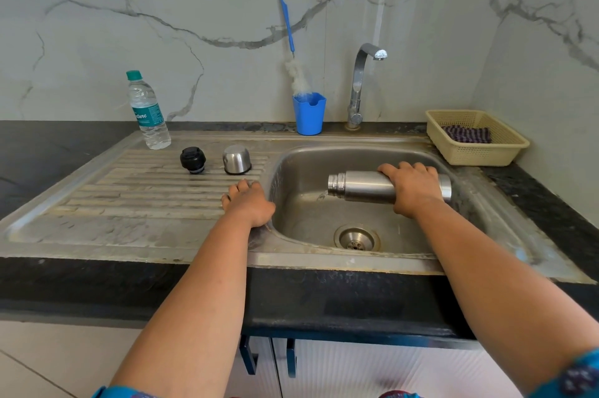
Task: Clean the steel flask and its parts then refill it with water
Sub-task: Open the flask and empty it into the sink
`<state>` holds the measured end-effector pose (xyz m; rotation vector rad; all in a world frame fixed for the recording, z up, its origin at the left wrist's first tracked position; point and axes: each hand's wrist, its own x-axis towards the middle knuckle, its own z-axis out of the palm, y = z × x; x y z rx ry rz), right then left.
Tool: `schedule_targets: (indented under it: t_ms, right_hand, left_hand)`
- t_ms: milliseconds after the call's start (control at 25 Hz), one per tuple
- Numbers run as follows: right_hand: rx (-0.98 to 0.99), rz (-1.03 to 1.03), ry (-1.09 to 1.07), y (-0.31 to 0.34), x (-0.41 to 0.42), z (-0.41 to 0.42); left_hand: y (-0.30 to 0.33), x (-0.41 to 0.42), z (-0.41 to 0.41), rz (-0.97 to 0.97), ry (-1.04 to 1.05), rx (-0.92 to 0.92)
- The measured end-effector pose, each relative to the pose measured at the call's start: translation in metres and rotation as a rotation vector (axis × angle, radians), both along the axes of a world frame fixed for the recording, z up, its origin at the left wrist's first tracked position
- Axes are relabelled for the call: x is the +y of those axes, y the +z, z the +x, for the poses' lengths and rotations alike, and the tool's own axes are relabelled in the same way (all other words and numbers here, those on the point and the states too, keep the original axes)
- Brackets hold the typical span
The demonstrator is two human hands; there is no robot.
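Observation:
My right hand (413,188) grips the steel flask (363,186), held on its side over the sink basin (324,222) with its open threaded mouth pointing left. A thin stream of water runs from the mouth into the basin. My left hand (248,203) lies flat on the drainboard at the basin's left rim, holding nothing. The black stopper (193,160) and the steel cup lid (237,159), upside down, stand apart on the drainboard behind my left hand.
A plastic water bottle (147,110) stands at the back left of the drainboard. A blue cup (309,113) holds a bottle brush (293,70) beside the tap (359,83), which is not running. A beige basket (476,138) with a striped cloth sits at the right.

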<state>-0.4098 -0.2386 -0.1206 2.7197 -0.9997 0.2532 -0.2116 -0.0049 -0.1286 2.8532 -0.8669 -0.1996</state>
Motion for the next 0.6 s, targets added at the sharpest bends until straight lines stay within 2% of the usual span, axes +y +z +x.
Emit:
schedule_targets:
  t_ms: [600]
  right_hand:
    - [0.014, -0.024, 0.012, -0.0002, -0.0005, -0.0003]
  left_hand:
    - [-0.0008, 0.0001, 0.0007, -0.009, 0.000, 0.001]
